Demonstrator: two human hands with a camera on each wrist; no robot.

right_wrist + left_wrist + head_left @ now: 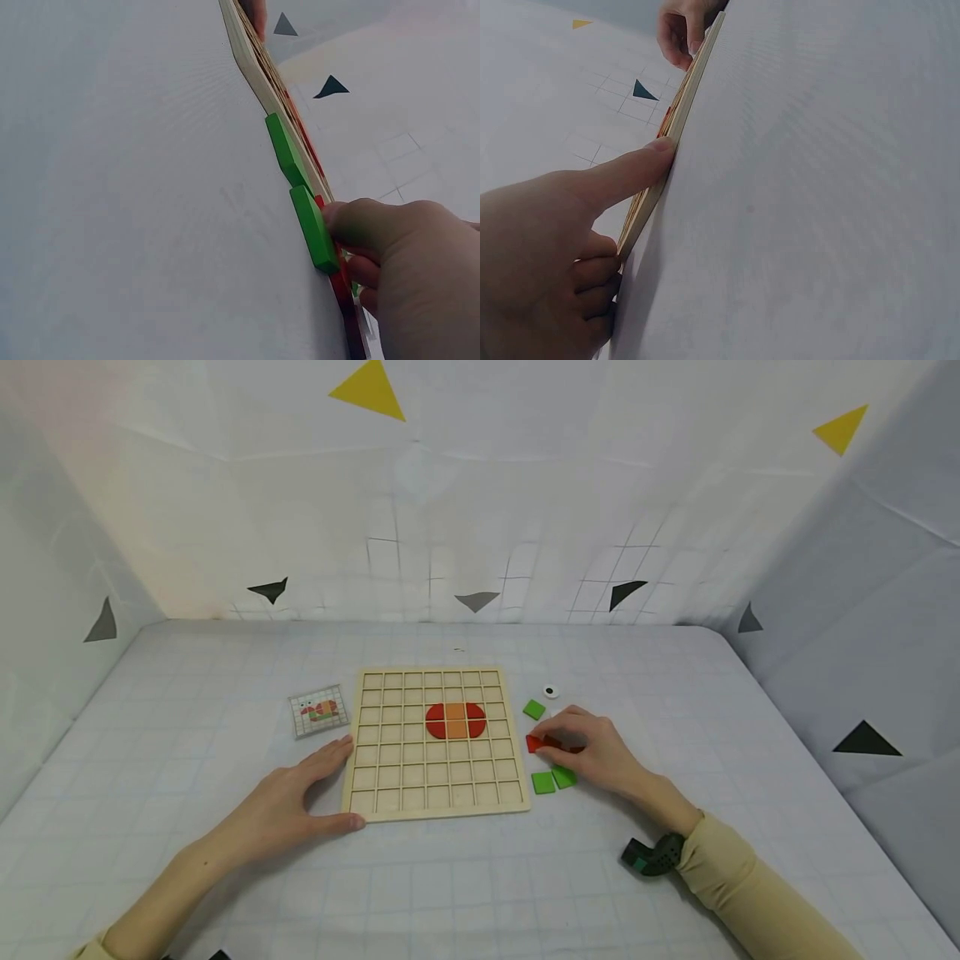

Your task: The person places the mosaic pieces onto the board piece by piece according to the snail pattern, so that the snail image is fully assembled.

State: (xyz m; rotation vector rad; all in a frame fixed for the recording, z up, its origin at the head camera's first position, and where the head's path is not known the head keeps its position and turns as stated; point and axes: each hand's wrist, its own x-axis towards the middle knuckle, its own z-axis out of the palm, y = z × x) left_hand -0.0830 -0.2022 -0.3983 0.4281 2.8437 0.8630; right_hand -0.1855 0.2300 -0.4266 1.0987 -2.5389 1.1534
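A wooden grid board (423, 777) lies on the table, with red rounded pieces (436, 721) on both sides of orange squares (455, 721) in its cells. My left hand (277, 806) rests against the board's left side, its thumb at the near left corner and its fingers along the edge. To the right of the board, my right hand (592, 747) pinches a red piece (533, 743) between thumb and fingers. More dark red shows under that hand, partly hidden. Green squares (543, 783) lie beside it; in the right wrist view a green piece (313, 229) stands close to the thumb.
Left of the board lies a small picture card (318, 711) with a coloured pattern on a grid. Another green square (534, 709) and a white round eye piece (551, 691) lie beyond the right hand. White cloth walls surround the table at the back and sides.
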